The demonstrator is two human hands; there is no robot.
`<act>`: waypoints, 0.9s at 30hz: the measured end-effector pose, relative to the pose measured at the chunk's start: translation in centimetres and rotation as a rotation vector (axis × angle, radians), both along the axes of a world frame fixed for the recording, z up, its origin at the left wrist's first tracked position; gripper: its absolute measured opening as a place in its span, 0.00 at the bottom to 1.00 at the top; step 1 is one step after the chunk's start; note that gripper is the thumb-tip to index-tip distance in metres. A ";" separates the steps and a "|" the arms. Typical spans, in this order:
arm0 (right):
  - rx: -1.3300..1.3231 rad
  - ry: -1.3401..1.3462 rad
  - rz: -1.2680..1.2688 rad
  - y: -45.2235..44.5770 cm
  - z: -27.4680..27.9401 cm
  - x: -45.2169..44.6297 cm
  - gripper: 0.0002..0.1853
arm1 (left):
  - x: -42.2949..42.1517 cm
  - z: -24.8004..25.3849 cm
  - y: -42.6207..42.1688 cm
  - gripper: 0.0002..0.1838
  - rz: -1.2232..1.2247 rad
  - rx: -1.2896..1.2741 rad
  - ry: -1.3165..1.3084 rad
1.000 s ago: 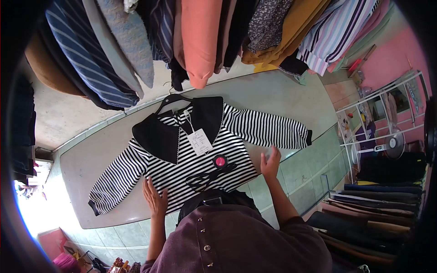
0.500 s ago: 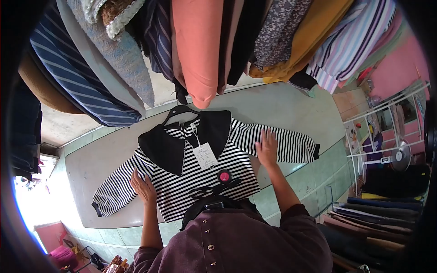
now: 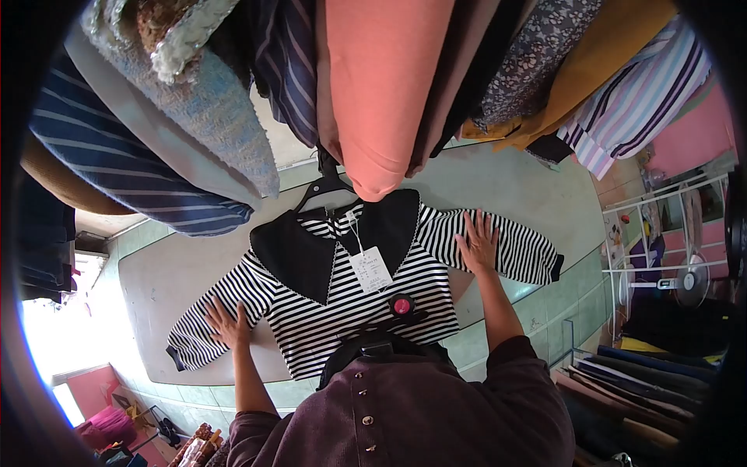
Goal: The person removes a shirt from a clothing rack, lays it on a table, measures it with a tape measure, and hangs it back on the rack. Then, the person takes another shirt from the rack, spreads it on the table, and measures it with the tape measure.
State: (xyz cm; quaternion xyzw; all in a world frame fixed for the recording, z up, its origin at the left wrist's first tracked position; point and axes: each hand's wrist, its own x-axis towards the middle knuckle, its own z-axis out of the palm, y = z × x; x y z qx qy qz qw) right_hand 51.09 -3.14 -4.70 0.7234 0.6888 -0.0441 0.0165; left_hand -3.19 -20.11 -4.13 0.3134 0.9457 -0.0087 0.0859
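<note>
A black-and-white striped blouse (image 3: 311, 319) with a wide black collar lies spread on a grey board (image 3: 148, 288). A black hanger (image 3: 323, 187) sits in its neck. From the neckline hangs a white paper tag (image 3: 371, 270), and a round pink-and-black badge (image 3: 401, 306) shows on the front. My left hand (image 3: 226, 323) rests flat on the sleeve at the left, fingers spread. On the other sleeve lies my right hand (image 3: 478, 243), also flat with its fingers apart. My body hides the blouse's lower edge.
Several hanging garments, among them a salmon-coloured one (image 3: 381, 101) and a navy striped one (image 3: 132, 156), droop over the far side of the board. At the right stand a white metal rack (image 3: 661, 268) and a row of folded or hanging clothes (image 3: 646, 373).
My left hand has shifted outward along its sleeve and its fingers have spread. The right hand stays on its sleeve, fingers wider apart. The view has moved closer to the hanging clothes.
</note>
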 end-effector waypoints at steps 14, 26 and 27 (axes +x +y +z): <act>0.265 0.094 -0.006 -5.6 1.8 1.2 0.33 | 5.1 2.8 -1.0 0.35 -0.290 0.128 0.030; 0.285 0.668 0.522 -10.9 3.8 -8.1 0.17 | 8.4 0.8 -1.9 0.37 -0.520 0.120 -0.092; 0.140 0.740 0.538 -11.6 4.1 -9.7 0.23 | 8.5 0.9 -1.9 0.37 -0.522 0.126 -0.093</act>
